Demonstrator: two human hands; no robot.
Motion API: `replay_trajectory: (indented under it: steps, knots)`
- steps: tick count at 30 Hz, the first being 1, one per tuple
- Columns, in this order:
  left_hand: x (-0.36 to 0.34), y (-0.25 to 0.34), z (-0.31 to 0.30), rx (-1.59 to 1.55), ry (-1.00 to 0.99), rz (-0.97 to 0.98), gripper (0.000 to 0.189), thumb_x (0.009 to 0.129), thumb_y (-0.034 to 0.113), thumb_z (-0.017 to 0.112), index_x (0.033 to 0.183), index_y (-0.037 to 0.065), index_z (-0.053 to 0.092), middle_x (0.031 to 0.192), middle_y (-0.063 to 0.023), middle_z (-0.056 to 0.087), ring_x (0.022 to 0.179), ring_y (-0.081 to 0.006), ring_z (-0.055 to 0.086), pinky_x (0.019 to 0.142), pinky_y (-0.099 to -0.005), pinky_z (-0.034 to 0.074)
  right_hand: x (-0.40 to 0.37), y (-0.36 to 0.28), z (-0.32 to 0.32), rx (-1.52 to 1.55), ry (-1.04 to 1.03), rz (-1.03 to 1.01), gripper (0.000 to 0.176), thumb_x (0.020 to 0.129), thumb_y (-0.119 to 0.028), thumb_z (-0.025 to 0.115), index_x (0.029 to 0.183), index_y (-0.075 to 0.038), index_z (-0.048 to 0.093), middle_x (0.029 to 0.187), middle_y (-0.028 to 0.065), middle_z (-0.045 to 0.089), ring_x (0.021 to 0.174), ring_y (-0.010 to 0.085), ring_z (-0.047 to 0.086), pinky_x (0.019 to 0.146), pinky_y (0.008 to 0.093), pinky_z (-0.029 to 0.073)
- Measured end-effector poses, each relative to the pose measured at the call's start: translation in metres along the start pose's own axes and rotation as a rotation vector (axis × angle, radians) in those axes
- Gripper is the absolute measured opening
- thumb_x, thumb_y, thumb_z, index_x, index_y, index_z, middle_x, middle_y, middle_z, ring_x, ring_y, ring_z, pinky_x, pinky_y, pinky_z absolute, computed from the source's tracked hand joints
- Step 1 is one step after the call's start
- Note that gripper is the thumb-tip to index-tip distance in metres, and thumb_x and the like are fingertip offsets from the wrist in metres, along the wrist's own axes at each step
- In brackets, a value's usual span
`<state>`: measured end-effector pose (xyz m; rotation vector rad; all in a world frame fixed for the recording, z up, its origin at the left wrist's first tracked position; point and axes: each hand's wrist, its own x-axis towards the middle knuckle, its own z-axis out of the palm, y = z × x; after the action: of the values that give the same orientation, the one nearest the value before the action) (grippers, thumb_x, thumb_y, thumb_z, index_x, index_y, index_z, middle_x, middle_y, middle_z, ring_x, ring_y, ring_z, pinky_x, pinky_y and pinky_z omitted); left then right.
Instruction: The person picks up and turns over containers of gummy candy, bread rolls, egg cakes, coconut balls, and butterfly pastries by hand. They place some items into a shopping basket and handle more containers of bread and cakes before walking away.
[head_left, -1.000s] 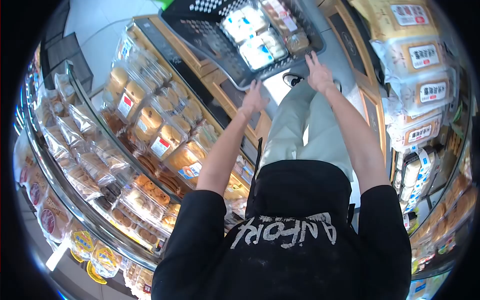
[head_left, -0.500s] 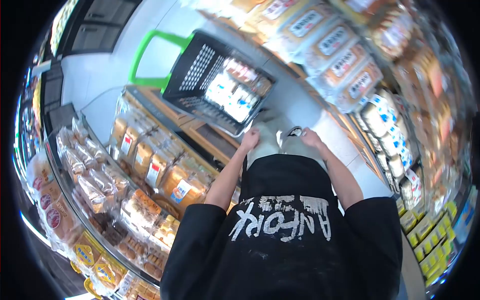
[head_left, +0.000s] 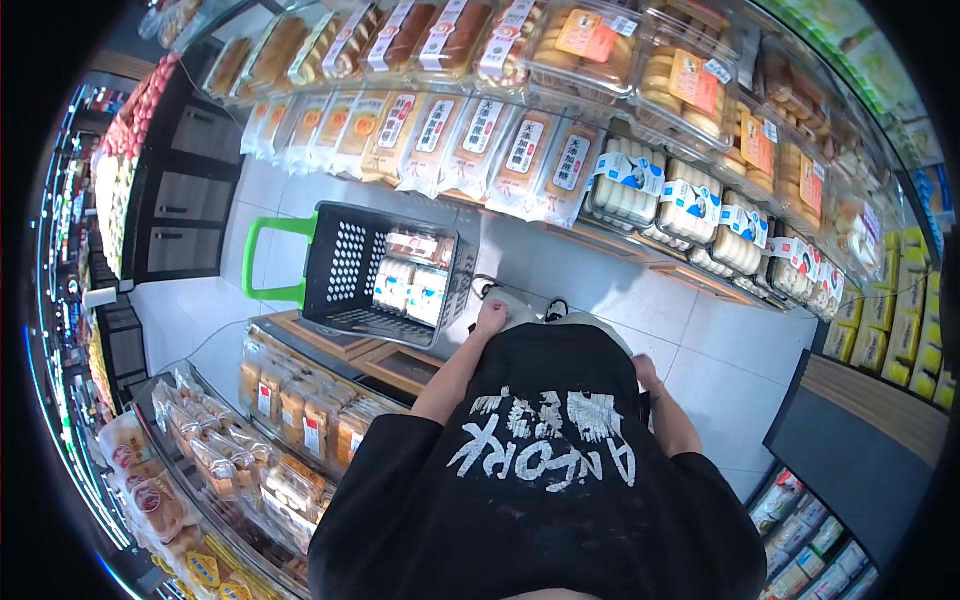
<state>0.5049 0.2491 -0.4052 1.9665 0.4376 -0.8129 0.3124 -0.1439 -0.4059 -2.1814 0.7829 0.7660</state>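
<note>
My left hand [head_left: 491, 318] hangs in front of my thigh, its fingers curled into a loose fist with nothing visible in it. Just left of it stands a black shopping basket [head_left: 338, 262] with a green handle [head_left: 250, 268]. Inside the basket lie white packs with blue labels [head_left: 410, 288] and a brown food pack [head_left: 417, 245]. At my right hip is my right hand [head_left: 647, 374], fingers curled in and partly hidden; nothing shows in it. Neither hand touches the basket or the goods.
Ahead runs a shelf of packaged bread [head_left: 480, 140], with white bun packs [head_left: 690, 205] at its right. A second bread display [head_left: 290, 420] stands on the left. Yellow packs [head_left: 890, 310] and a dark shelf end [head_left: 850, 430] are on the right. Tiled floor [head_left: 700, 390] lies between.
My view has turned right, so the bread shelf now runs across the front. My right hand has dropped back to my hip. The basket appears farther left and more level.
</note>
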Motion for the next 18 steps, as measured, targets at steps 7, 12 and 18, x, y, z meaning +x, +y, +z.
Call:
replay_trajectory:
  steps: [7, 12, 18]
  knots:
    - [-0.024, 0.072, -0.011, 0.019, -0.099, 0.215, 0.028, 0.081, 0.023, 0.049, 0.097, 0.000, 0.056, 0.084, -0.0102, 0.062, 0.079, -0.0163, 0.059, 0.074, -0.0277, 0.045, 0.020, -0.065, -0.007, 0.268, 0.012, -0.105, 0.034, 0.077, -0.029, 0.052, 0.084, 0.003, 0.061, 0.081, 0.0199, 0.062, 0.082, 0.0278, 0.060, 0.074, 0.0355, 0.045]
    - [-0.065, 0.232, -0.058, -0.518, -0.021, 0.520, 0.018, 0.086, 0.006, 0.042, 0.101, 0.000, 0.052, 0.086, -0.0045, 0.056, 0.080, -0.0120, 0.054, 0.076, -0.0264, 0.044, 0.026, -0.231, -0.095, 0.822, -0.030, -0.142, 0.027, 0.086, -0.020, 0.047, 0.105, -0.003, 0.053, 0.090, 0.0075, 0.058, 0.079, 0.0175, 0.058, 0.071, 0.0272, 0.046]
    - [-0.064, 0.408, -0.118, -0.604, 0.085, 0.649, 0.027, 0.088, 0.013, 0.043, 0.111, 0.001, 0.045, 0.100, -0.0076, 0.051, 0.086, -0.0143, 0.052, 0.082, -0.0279, 0.042, -0.045, -0.407, -0.227, 1.226, -0.288, -0.490, 0.039, 0.087, -0.015, 0.046, 0.124, -0.008, 0.038, 0.110, 0.0117, 0.050, 0.091, 0.0163, 0.054, 0.083, 0.0291, 0.043]
